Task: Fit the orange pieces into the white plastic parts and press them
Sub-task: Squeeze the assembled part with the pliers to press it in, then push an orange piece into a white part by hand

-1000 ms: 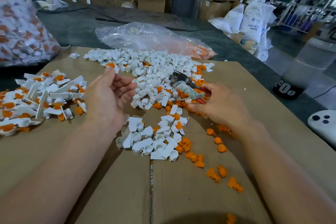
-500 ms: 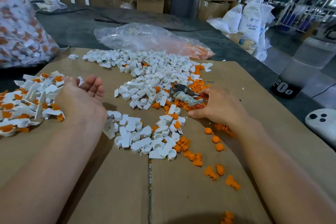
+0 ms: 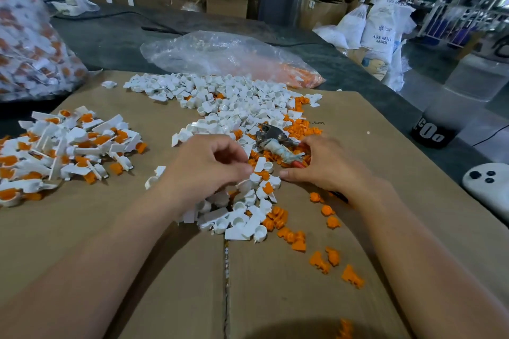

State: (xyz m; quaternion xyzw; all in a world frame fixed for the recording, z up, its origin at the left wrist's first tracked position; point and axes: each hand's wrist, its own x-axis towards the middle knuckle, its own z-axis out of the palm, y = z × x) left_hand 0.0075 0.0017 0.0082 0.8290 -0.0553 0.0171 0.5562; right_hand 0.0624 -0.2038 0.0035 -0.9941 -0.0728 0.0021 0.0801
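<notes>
White plastic parts [image 3: 242, 217] lie in a loose heap in the middle of the cardboard [image 3: 165, 270], and the left hand [image 3: 206, 170] now sits on that heap, knuckles up, fingers curled down into it. Its thumb tip touches one white part at the heap's far edge. I cannot tell from here whether a part is actually pinched. Half a second ago this hand was palm-up and spread over the finished pile [image 3: 71, 146] at the left, so it looks to have let an assembled piece go and come back for the next one.

The right hand [image 3: 327, 166] has hardly shifted. It rests over the red handle of a plier-like tool [image 3: 271, 137], fingers bent and thumb stretched toward the heap; whether it grips the handle is hidden. Orange pieces [image 3: 275, 220] lie just beside the white ones and trail toward the near right. By my reckoning a fresh cycle is starting: choose a white part, then an orange insert.
</notes>
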